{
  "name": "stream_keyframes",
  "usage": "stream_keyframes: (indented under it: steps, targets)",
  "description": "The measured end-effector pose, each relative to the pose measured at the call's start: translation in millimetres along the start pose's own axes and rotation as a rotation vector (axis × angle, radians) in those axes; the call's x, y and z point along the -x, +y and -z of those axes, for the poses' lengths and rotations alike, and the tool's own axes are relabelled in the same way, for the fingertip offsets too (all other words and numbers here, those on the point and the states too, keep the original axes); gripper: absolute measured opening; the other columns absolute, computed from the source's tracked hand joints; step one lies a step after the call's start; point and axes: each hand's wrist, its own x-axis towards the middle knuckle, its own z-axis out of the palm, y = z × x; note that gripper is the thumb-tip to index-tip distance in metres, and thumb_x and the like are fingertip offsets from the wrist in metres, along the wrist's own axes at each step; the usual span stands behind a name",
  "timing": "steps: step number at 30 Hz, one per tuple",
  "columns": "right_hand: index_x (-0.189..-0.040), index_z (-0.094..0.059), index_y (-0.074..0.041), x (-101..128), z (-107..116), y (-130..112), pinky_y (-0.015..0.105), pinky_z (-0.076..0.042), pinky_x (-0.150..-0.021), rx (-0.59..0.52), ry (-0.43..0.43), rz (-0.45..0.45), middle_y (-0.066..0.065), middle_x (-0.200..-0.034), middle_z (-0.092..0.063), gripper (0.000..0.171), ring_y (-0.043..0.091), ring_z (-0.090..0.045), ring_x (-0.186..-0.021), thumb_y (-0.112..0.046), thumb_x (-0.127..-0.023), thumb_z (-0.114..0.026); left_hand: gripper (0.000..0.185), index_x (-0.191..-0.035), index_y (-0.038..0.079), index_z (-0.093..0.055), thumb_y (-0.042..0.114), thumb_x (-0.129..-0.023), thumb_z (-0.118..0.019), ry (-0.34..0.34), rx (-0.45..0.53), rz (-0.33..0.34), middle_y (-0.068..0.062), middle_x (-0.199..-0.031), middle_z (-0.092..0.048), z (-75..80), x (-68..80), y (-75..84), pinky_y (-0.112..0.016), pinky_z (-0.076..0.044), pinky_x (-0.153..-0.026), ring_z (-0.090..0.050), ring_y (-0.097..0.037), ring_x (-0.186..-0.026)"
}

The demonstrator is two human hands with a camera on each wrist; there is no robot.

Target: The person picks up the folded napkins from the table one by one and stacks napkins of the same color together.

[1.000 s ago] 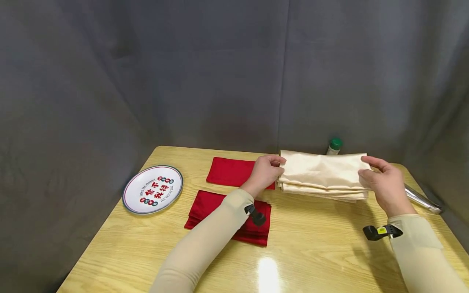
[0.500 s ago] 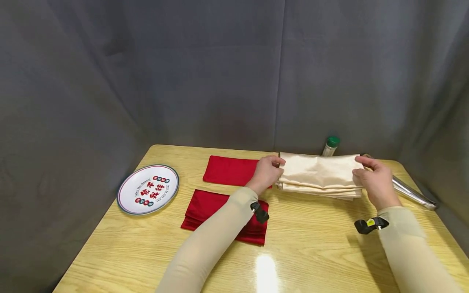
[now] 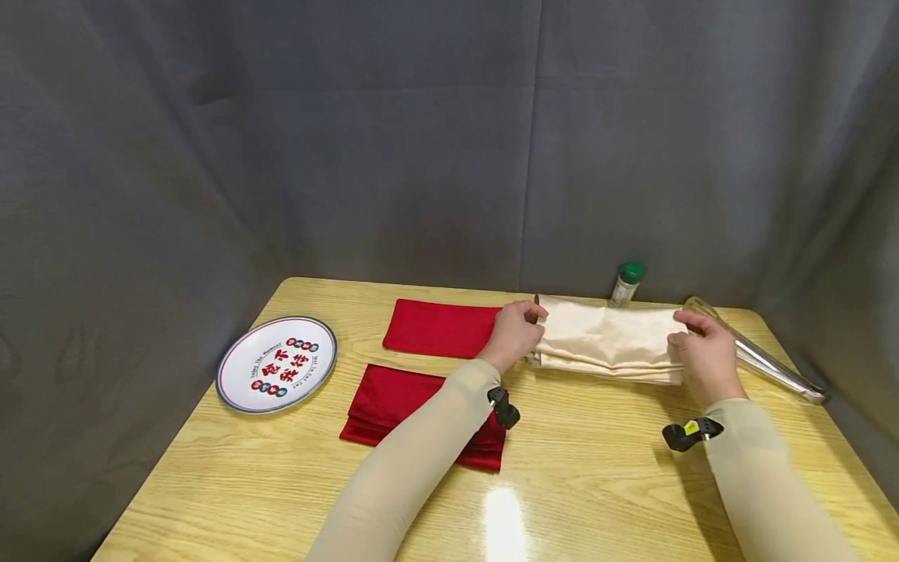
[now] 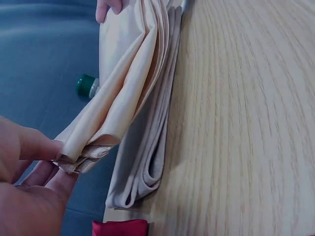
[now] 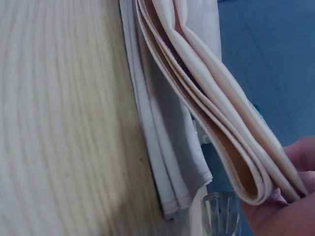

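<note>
Right of centre in the head view, left hand (image 3: 515,338) and right hand (image 3: 711,357) pinch opposite ends of a cream cloth (image 3: 607,334) over a lower cloth (image 4: 140,164)

Between the forearms (image 3: 410,460), bare tabletop (image 3: 586,468) leaves a wide lane up to the cream cloth (image 3: 607,336) bridging the left hand (image 3: 516,336) and right hand (image 3: 708,355). Beyond it, a green-capped bottle (image 3: 627,286) and dark curtain (image 3: 393,164) block the way; a metal utensil (image 3: 779,371) flanks the right hand.
</note>
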Motion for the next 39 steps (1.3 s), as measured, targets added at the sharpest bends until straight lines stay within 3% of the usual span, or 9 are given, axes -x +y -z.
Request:
stream_keyframes:
  steps: [10, 14, 20, 25, 29, 39]
  targets:
    - [-0.131, -0.054, 0.001, -6.2, -9.3, 19.6, 0.015, -0.045, -0.066, 0.045, 0.065, -0.023, 0.0, -0.117, -0.051, 0.045, 0.009, -0.047, -0.093, 0.005, -0.086, -0.056, 0.014, -0.095, 0.004, -0.073, -0.002, -0.087, -0.065, -0.017, -0.049, 0.027, 0.0, -0.083, -0.063, -3.7, -5.5, -16.2, -0.024, -0.045, -0.066, -0.055, -0.013, -0.076]
    - [-0.13, -0.055, 0.0, -7.5, -8.1, 24.5, 0.015, -0.044, -0.066, 0.075, 0.082, -0.033, 0.002, -0.124, -0.053, 0.047, 0.007, -0.045, -0.096, 0.006, -0.084, -0.056, 0.014, -0.094, 0.004, -0.073, -0.003, -0.085, -0.065, -0.018, -0.045, 0.02, 0.001, -0.08, -0.063, -5.0, -6.8, -20.6, -0.023, -0.045, -0.063, -0.056, -0.011, -0.073]
    - [-0.134, -0.054, 0.0, -6.5, -5.1, 28.0, 0.016, -0.045, -0.065, 0.088, 0.077, -0.044, 0.002, -0.12, -0.053, 0.049, 0.009, -0.047, -0.091, 0.003, -0.085, -0.056, 0.016, -0.095, 0.005, -0.073, -0.003, -0.084, -0.064, -0.02, -0.014, 0.04, 0.001, -0.081, -0.065, -2.6, -6.6, -26.2, -0.023, -0.044, -0.059, -0.057, -0.01, -0.071]
    - [-0.135, -0.053, 0.001, -6.1, -2.8, 27.4, 0.014, -0.044, -0.071, 0.114, 0.08, -0.044, 0.007, -0.128, -0.053, 0.051, 0.011, -0.046, -0.102, 0.002, -0.085, -0.057, 0.014, -0.095, 0.004, -0.073, -0.001, -0.085, -0.065, -0.034, -0.022, 0.035, 0.0, -0.085, -0.067, -0.9, -6.3, -28.2, -0.022, -0.044, -0.058, -0.057, -0.009, -0.071]
    - [-0.136, -0.051, 0.003, -6.4, -2.8, 27.7, 0.014, -0.044, -0.071, 0.118, 0.045, -0.024, 0.013, -0.135, -0.05, 0.05, 0.014, -0.046, -0.104, 0.001, -0.086, -0.056, 0.013, -0.096, 0.005, -0.072, 0.002, -0.085, -0.066, -0.043, -0.047, 0.03, -0.002, -0.089, -0.068, 2.8, -5.5, -28.7, -0.023, -0.046, -0.059, -0.059, -0.01, -0.072]
    - [-0.137, -0.045, 0.004, -0.7, 21.2, 33.6, 0.016, -0.048, -0.067, 0.141, -0.067, 0.025, 0.013, -0.124, -0.048, 0.048, 0.004, -0.054, -0.082, -0.008, -0.092, -0.056, 0.011, -0.097, 0.006, -0.072, 0.006, -0.086, -0.069, -0.091, -0.118, -0.025, 0.003, -0.087, -0.066, 17.9, 5.4, -26.3, -0.023, -0.047, -0.067, -0.058, -0.01, -0.078]
